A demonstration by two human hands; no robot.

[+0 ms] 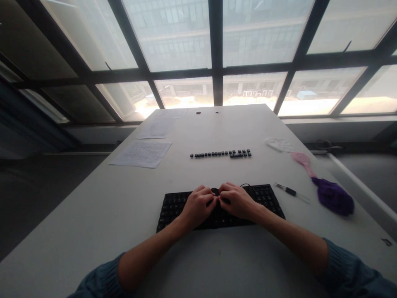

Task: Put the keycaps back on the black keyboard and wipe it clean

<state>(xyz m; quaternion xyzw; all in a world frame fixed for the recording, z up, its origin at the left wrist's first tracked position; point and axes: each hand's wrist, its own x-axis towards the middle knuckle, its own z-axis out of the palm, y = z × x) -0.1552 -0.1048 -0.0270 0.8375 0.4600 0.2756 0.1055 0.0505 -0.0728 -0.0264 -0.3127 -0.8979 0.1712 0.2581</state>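
A black keyboard [269, 200] lies crosswise on the white table in front of me. My left hand [200, 203] is over its middle, with the fingers curled and their tips pinched together. Beside it, almost touching, my right hand [235, 200] is bent the same way. The fingertips of both meet just over the keys near the keyboard's back edge. Whatever is between them is hidden by the fingers; a small dark curved piece shows just behind. Beyond the keyboard, loose black keycaps [214, 154] stand in rows, including a long one [236, 156].
To the right of the keyboard lies a wire keycap puller [290, 191] with a black middle. Farther right are a pink brush [300, 158], a purple cloth [335, 198] and a crumpled whitish piece [279, 145]. Paper sheets [142, 154] lie at the left. Windows rise behind the white table [93, 231].
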